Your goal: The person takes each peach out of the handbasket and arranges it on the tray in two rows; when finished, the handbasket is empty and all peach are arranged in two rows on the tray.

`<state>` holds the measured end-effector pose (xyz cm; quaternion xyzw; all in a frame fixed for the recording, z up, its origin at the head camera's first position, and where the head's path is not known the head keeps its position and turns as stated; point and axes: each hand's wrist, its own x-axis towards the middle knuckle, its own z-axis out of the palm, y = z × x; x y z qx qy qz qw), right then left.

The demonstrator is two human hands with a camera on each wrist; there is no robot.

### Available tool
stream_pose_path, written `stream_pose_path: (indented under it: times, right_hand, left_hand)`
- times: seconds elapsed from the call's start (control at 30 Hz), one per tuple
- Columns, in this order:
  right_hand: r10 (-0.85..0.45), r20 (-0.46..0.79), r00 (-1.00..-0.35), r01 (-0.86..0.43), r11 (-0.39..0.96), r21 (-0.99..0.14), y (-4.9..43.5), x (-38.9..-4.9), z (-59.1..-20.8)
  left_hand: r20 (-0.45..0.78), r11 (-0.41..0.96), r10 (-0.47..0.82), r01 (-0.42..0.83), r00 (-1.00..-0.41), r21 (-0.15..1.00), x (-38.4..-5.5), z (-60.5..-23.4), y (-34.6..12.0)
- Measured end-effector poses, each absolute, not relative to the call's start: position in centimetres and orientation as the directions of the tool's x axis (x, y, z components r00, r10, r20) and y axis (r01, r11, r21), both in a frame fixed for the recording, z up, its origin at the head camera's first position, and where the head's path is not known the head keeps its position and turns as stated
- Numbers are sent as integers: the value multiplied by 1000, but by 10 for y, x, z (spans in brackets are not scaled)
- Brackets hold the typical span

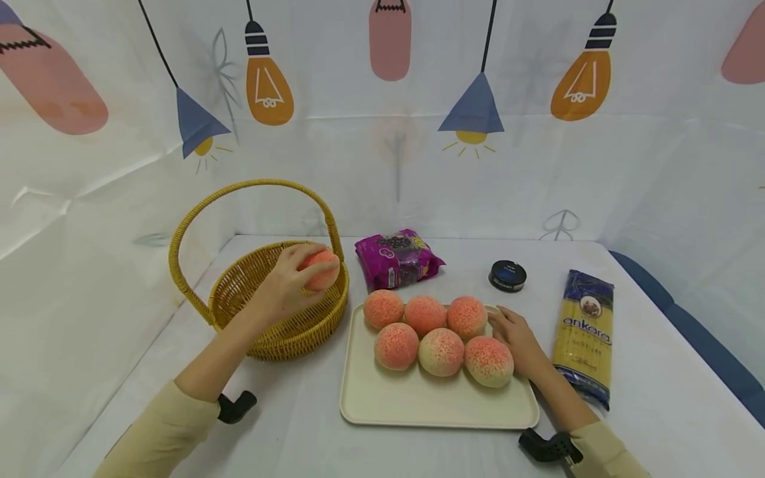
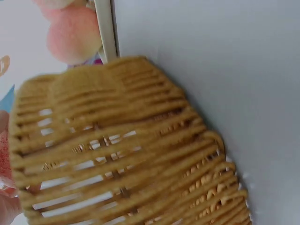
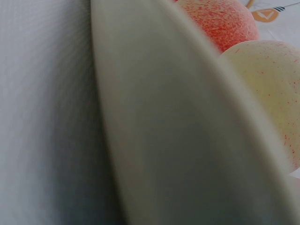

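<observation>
My left hand (image 1: 291, 282) holds a pink peach (image 1: 323, 269) over the right side of a wicker basket (image 1: 299, 344), fingers and thumb around the fruit. In the left wrist view, the woven basket wall (image 2: 108, 140) fills the middle, with part of the hand (image 2: 8, 206) at the left edge. Several peaches (image 1: 441, 352) lie in two rows on a cream tray (image 1: 418, 405). At the tray's right edge rests my right hand (image 1: 518, 342), its fingertips beside the back right peach (image 1: 467, 317). The tray's side (image 3: 178, 122) fills much of the right wrist view; that hand is hidden there.
Behind the tray lies a purple snack bag (image 1: 397, 259). A round black tin (image 1: 507, 275) sits to its right, and a yellow and blue pasta packet (image 1: 584, 338) lies right of my right hand. The basket's tall handle (image 1: 257, 183) arches above its rim.
</observation>
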<state>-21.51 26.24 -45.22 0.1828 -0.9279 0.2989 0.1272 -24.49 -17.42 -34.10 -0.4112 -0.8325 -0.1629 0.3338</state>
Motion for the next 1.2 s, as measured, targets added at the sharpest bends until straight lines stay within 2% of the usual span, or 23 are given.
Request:
stream_pose_path:
  times: [0.7, 0.83, 0.93, 1.07, 1.2]
  right_hand:
    - [-263, 337, -904, -412, 750, -517, 263, -215, -454]
    - [-260, 339, -904, -411, 749, -520, 263, -216, -454]
    - [-262, 340, -903, -413, 747, -522, 264, -216, -455]
    - [-262, 330, -907, -408, 744, -530, 264, -216, -457]
    - [-256, 323, -911, -399, 745, -535, 264, -217, -457]
  left_hand:
    - [573, 558, 730, 809, -372, -186, -192, -353, -128]
    - [545, 573, 740, 793, -394, -205, -187, -360, -124]
    - [515, 581, 760, 771, -397, -263, -183, -366, -123]
    - [491, 565, 792, 741, -364, -362, -181, -374, -122]
    - [476, 539, 810, 756, -343, -372, -179, -380, -119]
